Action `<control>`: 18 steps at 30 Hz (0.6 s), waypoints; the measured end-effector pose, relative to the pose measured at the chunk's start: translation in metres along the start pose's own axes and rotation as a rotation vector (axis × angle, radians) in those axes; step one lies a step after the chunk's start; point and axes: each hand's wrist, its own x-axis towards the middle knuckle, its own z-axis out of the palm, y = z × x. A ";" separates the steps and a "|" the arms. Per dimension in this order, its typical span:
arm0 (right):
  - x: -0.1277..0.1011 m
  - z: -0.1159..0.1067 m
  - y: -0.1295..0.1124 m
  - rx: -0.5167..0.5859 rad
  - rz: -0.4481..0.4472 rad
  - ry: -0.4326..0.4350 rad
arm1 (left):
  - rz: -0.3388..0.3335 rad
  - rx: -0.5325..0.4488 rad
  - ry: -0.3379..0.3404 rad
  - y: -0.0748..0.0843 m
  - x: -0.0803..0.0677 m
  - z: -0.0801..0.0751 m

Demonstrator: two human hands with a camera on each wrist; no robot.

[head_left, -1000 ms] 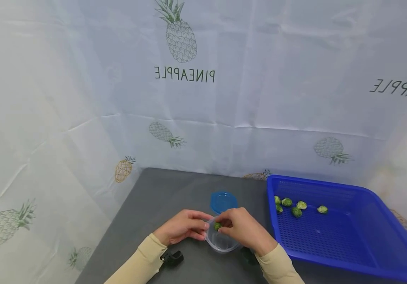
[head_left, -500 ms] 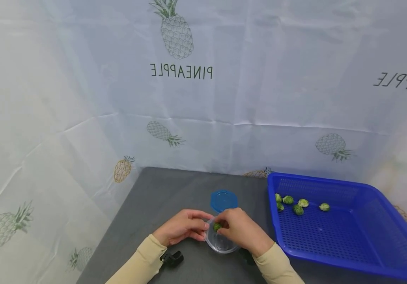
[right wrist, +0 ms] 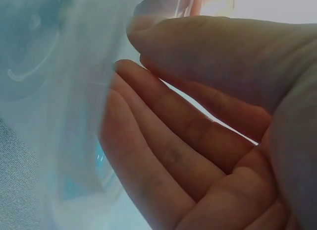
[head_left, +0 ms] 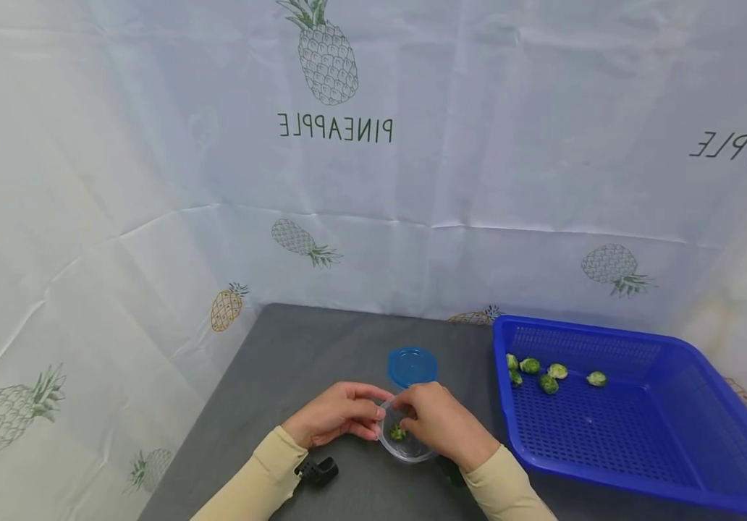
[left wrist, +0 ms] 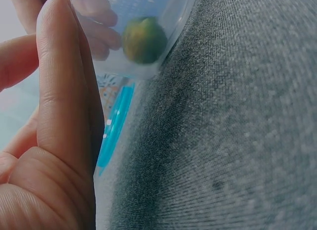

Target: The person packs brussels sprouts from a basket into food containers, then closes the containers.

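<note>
Left hand [head_left: 334,414] fingers grip clear cup [head_left: 404,443]; right hand [head_left: 439,420] fingers loosely parted above sprout [head_left: 397,433]; blue lid [head_left: 412,367] beyond, basket [head_left: 673,463] rightward, grey bench [head_left: 295,354].

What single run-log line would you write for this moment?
left hand: holds clear cup | right hand: over cup rim, holds nothing visible | sprout: inside cup | blue lid: on table behind

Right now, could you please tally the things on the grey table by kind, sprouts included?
Brussels sprouts: 6, with 5 in the blue basket and 1 in the clear container
Clear container: 1
Blue lid: 1
Blue basket: 1
Small black clip: 1
Total: 10
</note>
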 end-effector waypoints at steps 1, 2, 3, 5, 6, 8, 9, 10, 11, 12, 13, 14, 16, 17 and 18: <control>-0.002 -0.001 0.001 0.002 0.009 0.002 | -0.001 0.002 -0.006 0.000 0.002 0.001; -0.004 -0.003 0.001 0.001 0.015 0.007 | -0.001 0.006 -0.014 0.000 0.004 0.002; -0.007 -0.005 0.002 0.003 0.022 0.013 | -0.003 0.009 -0.018 0.000 0.006 0.004; -0.011 -0.009 0.002 0.004 0.030 0.028 | -0.004 0.020 -0.025 0.000 0.010 0.005; -0.013 -0.011 0.002 0.002 0.030 0.037 | -0.006 0.025 -0.026 0.000 0.011 0.005; -0.017 -0.015 0.000 -0.004 0.022 0.048 | -0.008 0.035 -0.022 0.000 0.011 0.004; -0.019 -0.017 -0.002 -0.005 0.015 0.048 | -0.011 0.037 -0.016 0.000 0.010 0.004; -0.020 -0.020 -0.004 -0.011 0.006 0.047 | -0.011 0.037 -0.012 -0.001 0.009 0.003; -0.022 -0.024 -0.006 -0.014 0.001 0.043 | -0.012 0.036 -0.008 -0.001 0.008 0.002; -0.023 -0.030 -0.008 -0.019 -0.005 0.040 | -0.012 0.034 -0.004 -0.002 0.008 0.001; -0.026 -0.036 -0.009 -0.026 -0.008 0.038 | -0.009 0.033 -0.005 -0.002 0.007 0.000; -0.028 -0.043 -0.010 -0.033 -0.009 0.037 | -0.007 0.031 -0.007 -0.003 0.007 0.000; -0.035 -0.059 -0.010 -0.049 0.002 0.039 | -0.003 0.022 -0.016 -0.004 0.007 -0.001; -0.040 -0.068 -0.008 -0.057 0.010 0.043 | 0.000 0.019 -0.019 -0.005 0.007 -0.001; -0.044 -0.077 -0.006 -0.064 0.019 0.047 | 0.002 0.014 -0.025 -0.005 0.007 -0.001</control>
